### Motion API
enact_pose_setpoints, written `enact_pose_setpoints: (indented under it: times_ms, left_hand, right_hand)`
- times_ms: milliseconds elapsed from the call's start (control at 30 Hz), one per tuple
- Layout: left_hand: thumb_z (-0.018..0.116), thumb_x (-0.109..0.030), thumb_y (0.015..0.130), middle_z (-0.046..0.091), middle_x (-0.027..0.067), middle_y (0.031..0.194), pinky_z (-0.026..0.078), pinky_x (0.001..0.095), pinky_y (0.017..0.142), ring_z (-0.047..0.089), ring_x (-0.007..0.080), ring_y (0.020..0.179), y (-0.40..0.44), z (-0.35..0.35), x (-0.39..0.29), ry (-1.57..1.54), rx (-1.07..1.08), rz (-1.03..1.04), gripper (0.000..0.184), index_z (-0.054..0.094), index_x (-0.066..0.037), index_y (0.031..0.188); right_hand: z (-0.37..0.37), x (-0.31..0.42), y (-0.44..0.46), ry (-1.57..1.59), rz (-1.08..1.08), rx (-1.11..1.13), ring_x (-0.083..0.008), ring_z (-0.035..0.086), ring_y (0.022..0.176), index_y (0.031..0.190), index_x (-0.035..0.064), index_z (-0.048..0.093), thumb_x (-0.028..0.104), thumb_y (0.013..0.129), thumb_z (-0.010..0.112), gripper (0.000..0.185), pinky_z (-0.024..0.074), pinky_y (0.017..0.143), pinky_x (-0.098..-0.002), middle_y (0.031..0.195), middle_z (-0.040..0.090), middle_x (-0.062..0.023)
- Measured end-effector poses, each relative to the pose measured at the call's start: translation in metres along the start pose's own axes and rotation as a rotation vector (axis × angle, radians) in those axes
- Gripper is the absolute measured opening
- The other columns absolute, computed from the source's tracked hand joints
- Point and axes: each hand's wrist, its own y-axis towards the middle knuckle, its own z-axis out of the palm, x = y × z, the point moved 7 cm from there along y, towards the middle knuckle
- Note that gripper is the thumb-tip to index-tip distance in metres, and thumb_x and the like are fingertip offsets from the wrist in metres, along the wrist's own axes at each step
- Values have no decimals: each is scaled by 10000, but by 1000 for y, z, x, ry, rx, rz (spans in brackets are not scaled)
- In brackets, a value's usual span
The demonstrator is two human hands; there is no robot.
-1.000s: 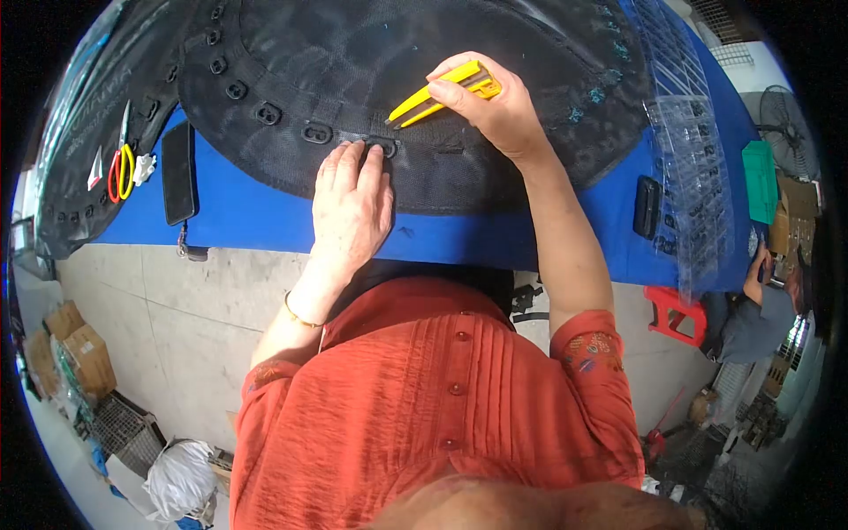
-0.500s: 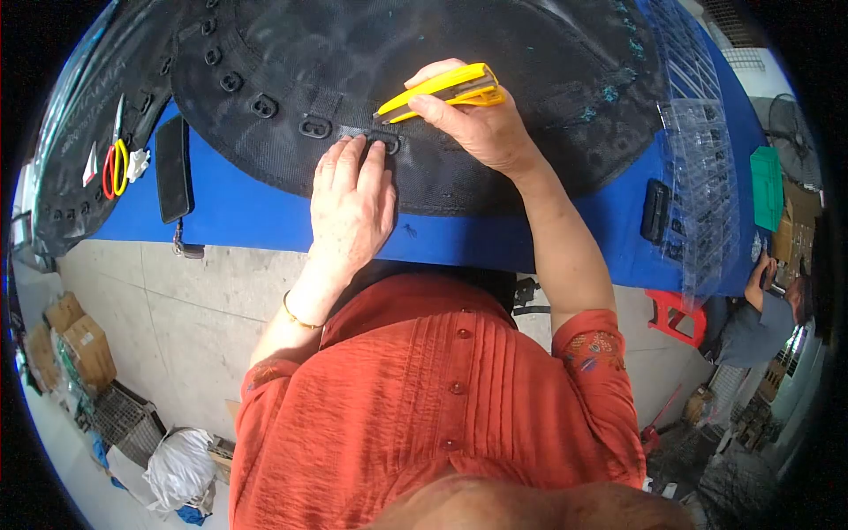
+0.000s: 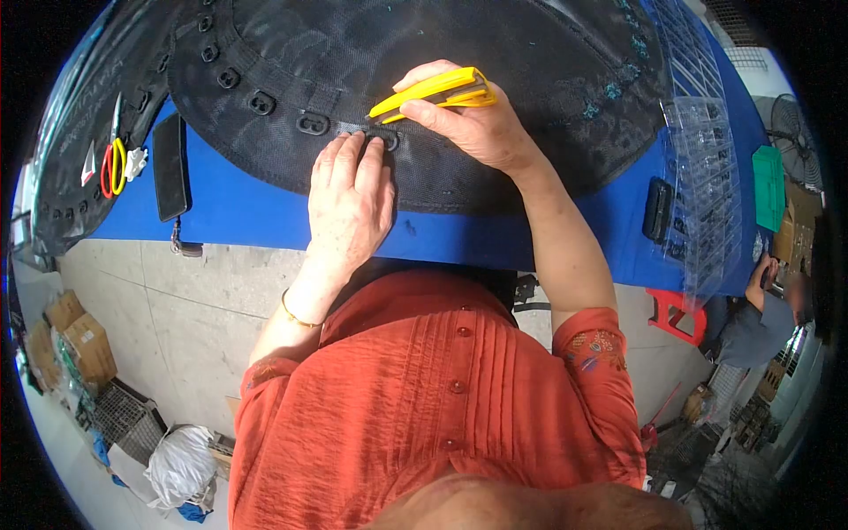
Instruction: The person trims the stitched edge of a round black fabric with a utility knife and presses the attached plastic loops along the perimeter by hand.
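My right hand (image 3: pixel 477 124) is closed around yellow thread snips (image 3: pixel 433 93), their tips pointing left, close to the black mesh sheet (image 3: pixel 495 53). My left hand (image 3: pixel 349 199) lies flat on the sheet near its front edge, fingers stretched forward. Its fingertips touch a black two-hole plastic piece (image 3: pixel 389 140), partly covered by them. Similar black pieces, such as this two-hole piece (image 3: pixel 312 123), run in a row along the sheet's curved left edge.
On the blue table (image 3: pixel 459 238) lie scissors (image 3: pixel 115 159) with red and yellow handles, a black phone-like slab (image 3: pixel 171 168), a black case (image 3: pixel 657 209) and clear plastic strips (image 3: pixel 707 177). A green box (image 3: pixel 767 187) stands at right. A person (image 3: pixel 760 327) is near a red stool (image 3: pixel 676 316).
My right hand and the snips have shifted slightly left and down, nearer my left fingertips. The mesh sheet has moved slightly, while my left hand stays nearly in place.
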Motion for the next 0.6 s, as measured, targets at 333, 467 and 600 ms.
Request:
enact_pose_setpoints:
  times_ms: [333,467,600]
  left_hand:
    - [688,-106,863,626,218,1218,467,478,1029,595,382,1166,0,-1,0,4,-14,-2,383,643,22,1221]
    - [679,-92,883,616,188,1264,459,443,1054,576,364,1208,1,-1,1,0,5,-27,379,639,1,1248]
    - [681,-97,885,623,185,1260,467,440,1049,581,362,1207,0,0,2,5,-2,-34,371,643,-4,1243]
  right_hand:
    - [0,17,1,-93,-196,63,-139,669,964,1116,56,661,123,930,743,215,527,882,-267,1054,703,-35]
    - [1,19,1,-103,-240,77,-145,666,966,1115,54,659,91,919,750,219,525,891,-273,1052,703,-37]
    - [-2,20,-1,-104,-206,88,-145,662,967,1117,55,659,84,916,753,224,523,890,-273,1053,704,-39]
